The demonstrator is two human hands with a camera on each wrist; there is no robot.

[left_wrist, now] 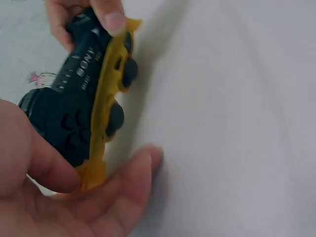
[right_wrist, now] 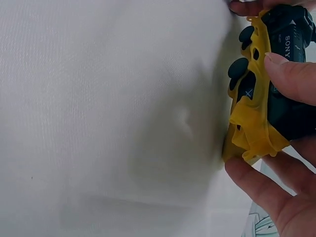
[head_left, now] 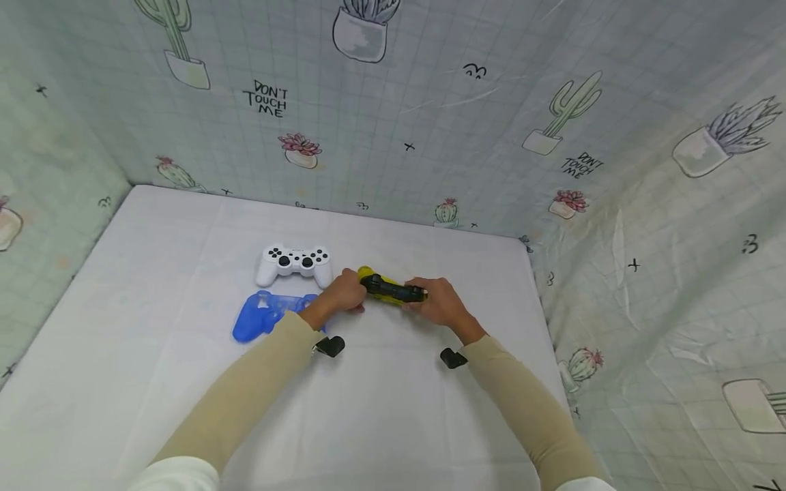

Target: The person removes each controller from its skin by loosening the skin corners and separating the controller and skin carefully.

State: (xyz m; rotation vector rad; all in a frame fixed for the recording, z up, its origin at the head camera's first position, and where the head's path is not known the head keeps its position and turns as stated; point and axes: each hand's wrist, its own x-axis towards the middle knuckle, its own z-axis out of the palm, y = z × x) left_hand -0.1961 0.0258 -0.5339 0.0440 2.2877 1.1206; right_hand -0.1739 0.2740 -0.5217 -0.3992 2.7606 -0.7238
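Both hands hold a black game controller marked SONY, tilted up with its top edge showing. A yellow silicone cover stretches along its stick side, and the two thumbsticks poke through. At one end my left hand pinches the cover between thumb and fingers in the left wrist view. My right hand grips the other end; its thumb presses at the cover's edge, and its fingers reach around the handle. In the right wrist view, a bunched fold of yellow lies around that handle, with black body exposed behind it.
On the white table, a white game controller lies left of the hands. In front of it is a blue silicone cover, partly hidden by the left forearm. A cactus-print curtain hangs behind and at the sides.
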